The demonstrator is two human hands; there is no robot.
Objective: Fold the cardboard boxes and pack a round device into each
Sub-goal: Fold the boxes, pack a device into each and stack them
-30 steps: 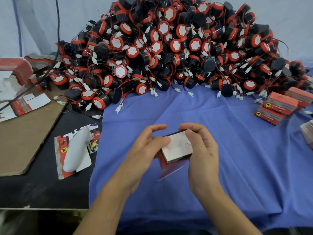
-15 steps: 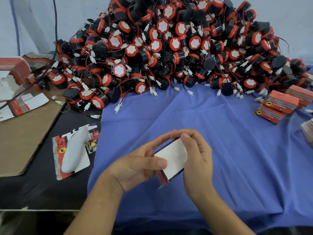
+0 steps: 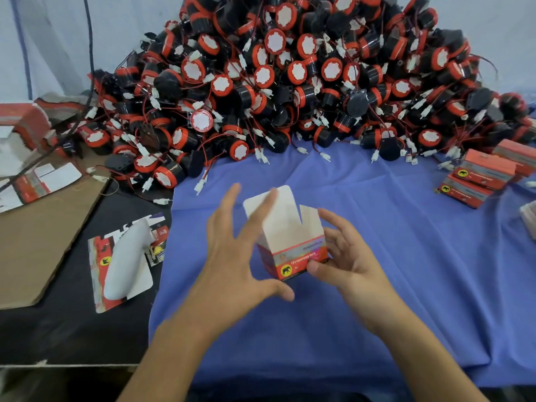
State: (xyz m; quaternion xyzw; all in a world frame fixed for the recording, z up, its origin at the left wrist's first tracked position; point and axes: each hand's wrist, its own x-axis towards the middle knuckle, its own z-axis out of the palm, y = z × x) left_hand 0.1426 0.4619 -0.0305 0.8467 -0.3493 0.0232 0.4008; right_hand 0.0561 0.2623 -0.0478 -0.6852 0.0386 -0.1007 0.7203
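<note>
Upright red-and-grey cardboard box (image 3: 300,255), top flaps open, white inside, elephant logo on near face, over the blue cloth (image 3: 420,271). The right hand (image 3: 356,266) pinches its right side; the left hand (image 3: 232,269), fingers splayed, lies just left.

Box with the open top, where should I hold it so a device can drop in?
Grip the box low on its printed body, from the right side as the right hand does, thumb on the front face. Its white flaps stand up around the open top, so a low hold likely leaves the mouth free.
</note>
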